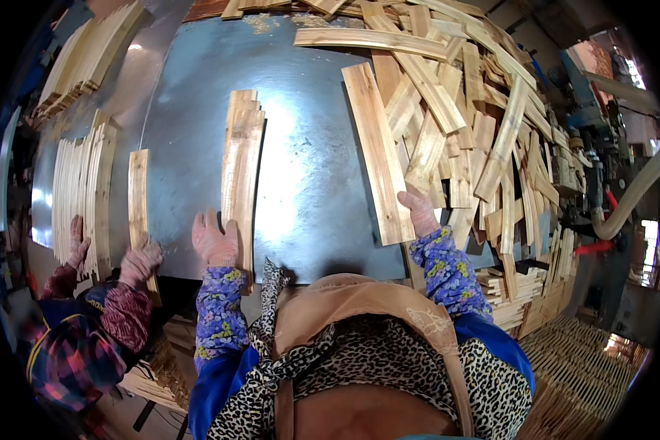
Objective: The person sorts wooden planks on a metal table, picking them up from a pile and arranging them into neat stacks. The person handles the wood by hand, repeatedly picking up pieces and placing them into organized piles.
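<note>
Both hands wear pale pinkish gloves below blue flowered sleeves. My left hand (215, 242) lies on the metal table (191, 95), fingers stretched out and apart, its thumb side against the lower left edge of a stack of wooden slats (240, 161). The stack's far ends are staggered. At the right, my right hand (419, 213) is closed on the near right edge of one wooden slat (378, 154). That slat lies at a slant, its far end to the left, beside a heap of loose slats (436, 103). The fingers under it are hidden.
A co-worker's gloved hand (141, 262) is at a single slat (138, 191) on my left; their other hand (75, 242) touches a row of upright slats (81, 194). Another slat bundle (92, 55) sits farther back. Stacked wood (517, 297) stands below the table's right side.
</note>
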